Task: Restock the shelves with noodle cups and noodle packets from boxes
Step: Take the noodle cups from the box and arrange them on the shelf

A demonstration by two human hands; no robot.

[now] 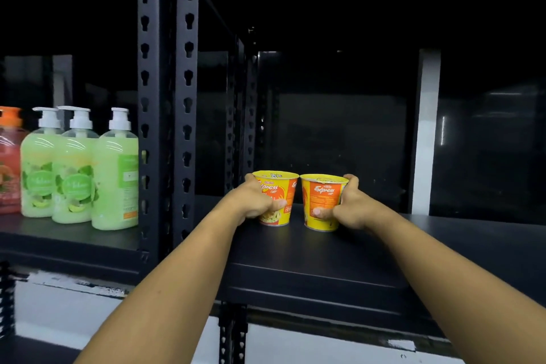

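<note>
Head view: at the centre of the frame two noodle cups stand upright on the black shelf [325, 254], set back from its front edge. The left hand [254, 201] is wrapped round the outer flank of the left noodle cup [280, 189], thumb across its front. The right hand [351, 204] mirrors it on the right noodle cup [320, 198]. Each hand is clamped on its own cup. The cups sit between the hands with their long axes vertical and their rims almost meeting. I cannot tell whether the rims touch. Both bases look seated on the shelf.

The hands grip from opposite outer sides, so letting go probably means opening and drawing each hand outward and back towards the lower frame. Neither hand is nearer, and the narrow gap between the cups leaves no room for fingers.

The cups are tapered, wider at the rim, and appear to be thin printed paper or plastic in yellow and orange with flat sealed lids. They are likely light and easy to tip. The shelf is matt dark board.

At the left of the frame, beyond a perforated metal post [167, 97], are translucent green soap bottles [115, 174] with white pumps.
</note>
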